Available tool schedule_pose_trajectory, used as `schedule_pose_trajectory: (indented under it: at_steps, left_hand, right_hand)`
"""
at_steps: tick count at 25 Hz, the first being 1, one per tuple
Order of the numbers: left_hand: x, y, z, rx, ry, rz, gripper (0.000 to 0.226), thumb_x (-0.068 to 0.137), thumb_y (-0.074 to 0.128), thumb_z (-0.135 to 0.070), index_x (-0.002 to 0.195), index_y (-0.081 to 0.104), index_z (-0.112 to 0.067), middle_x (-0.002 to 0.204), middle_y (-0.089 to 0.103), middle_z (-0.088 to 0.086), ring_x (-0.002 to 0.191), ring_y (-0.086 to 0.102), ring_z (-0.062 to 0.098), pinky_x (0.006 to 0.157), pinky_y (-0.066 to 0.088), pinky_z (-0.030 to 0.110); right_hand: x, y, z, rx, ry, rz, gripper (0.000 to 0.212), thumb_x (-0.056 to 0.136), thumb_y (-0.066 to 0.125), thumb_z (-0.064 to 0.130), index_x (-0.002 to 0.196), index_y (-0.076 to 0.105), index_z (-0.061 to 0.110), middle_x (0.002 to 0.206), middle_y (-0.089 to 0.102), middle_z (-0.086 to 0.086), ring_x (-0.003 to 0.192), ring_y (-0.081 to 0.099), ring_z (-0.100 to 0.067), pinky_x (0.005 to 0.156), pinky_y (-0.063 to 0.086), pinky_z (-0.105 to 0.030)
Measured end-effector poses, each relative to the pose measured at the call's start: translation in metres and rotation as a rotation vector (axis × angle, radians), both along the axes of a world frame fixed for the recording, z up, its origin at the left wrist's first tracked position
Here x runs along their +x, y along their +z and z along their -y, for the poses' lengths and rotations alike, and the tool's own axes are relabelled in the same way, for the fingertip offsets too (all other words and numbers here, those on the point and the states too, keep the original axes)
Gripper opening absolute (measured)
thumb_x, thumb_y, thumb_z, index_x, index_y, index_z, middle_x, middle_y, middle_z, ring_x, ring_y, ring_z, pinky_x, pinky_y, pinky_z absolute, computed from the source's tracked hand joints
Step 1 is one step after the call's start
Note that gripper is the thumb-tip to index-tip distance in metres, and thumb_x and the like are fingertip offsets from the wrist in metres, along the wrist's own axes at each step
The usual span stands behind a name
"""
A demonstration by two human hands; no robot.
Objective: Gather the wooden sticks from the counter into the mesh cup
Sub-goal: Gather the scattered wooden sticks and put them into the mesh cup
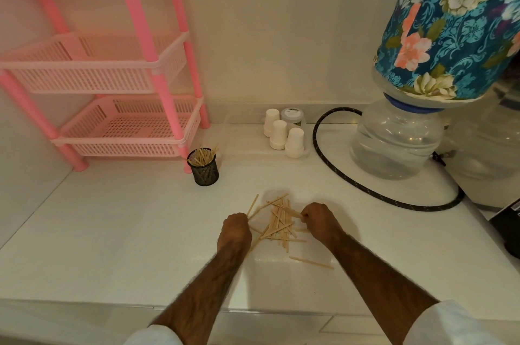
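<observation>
A loose pile of wooden sticks (pixel 278 222) lies on the white counter (pixel 126 232) in front of me. My left hand (pixel 235 230) is at the pile's left edge, fingers closed on sticks that poke up and away from it. My right hand (pixel 318 221) is at the pile's right edge, pinching the end of a stick. One stray stick (pixel 311 262) lies apart, nearer to me. The black mesh cup (pixel 204 168) stands upright farther back and to the left, with several sticks in it.
A pink plastic shelf rack (pixel 118 125) stands at the back left, just behind the cup. White paper cups (pixel 281 133) sit on a clear tray at the back. A black hose (pixel 365 188) curves across the counter from a water jug (pixel 396 142) with a floral cover at the right.
</observation>
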State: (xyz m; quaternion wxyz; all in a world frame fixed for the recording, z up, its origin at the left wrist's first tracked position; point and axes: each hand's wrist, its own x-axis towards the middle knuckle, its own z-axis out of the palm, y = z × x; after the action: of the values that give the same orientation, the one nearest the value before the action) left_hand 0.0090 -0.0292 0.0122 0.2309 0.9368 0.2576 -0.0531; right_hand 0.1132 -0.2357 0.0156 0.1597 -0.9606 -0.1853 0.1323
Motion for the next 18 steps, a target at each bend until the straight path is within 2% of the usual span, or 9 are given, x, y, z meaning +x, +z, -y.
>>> schedule_pose_trajectory:
  at_steps: [2, 5, 7, 9, 12, 15, 18]
  left_hand:
    - [0.003, 0.001, 0.0, 0.05, -0.05, -0.012, 0.032, 0.092, 0.043, -0.006, 0.116, 0.063, -0.012, 0.119, 0.061, 0.006, 0.112, 0.059, 0.023, 0.09, 0.05, 0.032]
    - [0.006, 0.001, -0.005, 0.074, -0.134, 0.009, 0.033, 0.092, 0.043, -0.007, 0.119, 0.062, -0.014, 0.12, 0.058, 0.007, 0.114, 0.055, 0.023, 0.089, 0.048, 0.031]
    - [0.008, -0.001, -0.009, 0.068, -0.192, 0.025, 0.032, 0.094, 0.044, -0.006, 0.117, 0.065, -0.013, 0.117, 0.061, 0.008, 0.109, 0.058, 0.023, 0.085, 0.045, 0.027]
    - [0.011, 0.001, -0.013, -0.015, -0.204, 0.044, 0.032, 0.092, 0.043, 0.0, 0.105, 0.071, -0.011, 0.106, 0.066, 0.009, 0.104, 0.061, 0.025, 0.081, 0.043, 0.027]
    - [0.014, 0.007, -0.021, -0.205, -0.094, 0.104, 0.033, 0.083, 0.044, 0.008, 0.078, 0.072, -0.009, 0.085, 0.069, 0.009, 0.084, 0.066, 0.027, 0.074, 0.053, 0.035]
    - [0.013, 0.013, -0.03, -0.391, 0.102, 0.166, 0.027, 0.084, 0.053, 0.007, 0.077, 0.077, -0.004, 0.077, 0.07, 0.008, 0.065, 0.063, 0.019, 0.065, 0.06, 0.035]
    - [0.011, 0.018, -0.039, -0.496, 0.188, 0.212, 0.025, 0.084, 0.053, 0.01, 0.079, 0.076, 0.001, 0.075, 0.071, 0.012, 0.056, 0.062, 0.018, 0.057, 0.06, 0.031]
  right_hand:
    - [0.001, 0.001, -0.001, 0.02, -0.029, -0.015, 0.019, 0.093, 0.057, 0.01, 0.098, 0.076, 0.009, 0.096, 0.074, -0.008, 0.088, 0.068, -0.021, 0.079, 0.056, -0.031]
    - [0.003, 0.004, -0.004, 0.046, -0.067, -0.046, 0.017, 0.092, 0.06, 0.01, 0.096, 0.076, 0.008, 0.094, 0.074, -0.009, 0.086, 0.069, -0.021, 0.077, 0.057, -0.03]
    - [0.005, 0.006, -0.005, 0.07, -0.082, -0.075, 0.014, 0.091, 0.063, 0.012, 0.095, 0.076, 0.009, 0.092, 0.074, -0.009, 0.083, 0.069, -0.02, 0.073, 0.056, -0.028]
    - [0.007, 0.009, -0.007, 0.099, -0.096, -0.106, 0.012, 0.09, 0.066, 0.013, 0.093, 0.077, 0.009, 0.089, 0.074, -0.008, 0.077, 0.07, -0.018, 0.069, 0.058, -0.028]
    - [0.008, 0.014, -0.009, 0.113, -0.103, -0.13, 0.01, 0.088, 0.068, 0.015, 0.087, 0.077, 0.012, 0.085, 0.075, -0.004, 0.072, 0.069, -0.015, 0.066, 0.056, -0.028]
    - [0.011, 0.022, -0.012, 0.102, -0.115, -0.135, 0.01, 0.084, 0.069, 0.016, 0.08, 0.078, 0.014, 0.081, 0.075, 0.0, 0.075, 0.068, -0.013, 0.07, 0.055, -0.027]
    - [0.016, 0.028, -0.018, 0.175, -0.069, -0.178, 0.014, 0.078, 0.068, 0.003, 0.072, 0.077, 0.011, 0.079, 0.076, -0.002, 0.075, 0.069, -0.012, 0.073, 0.057, -0.028]
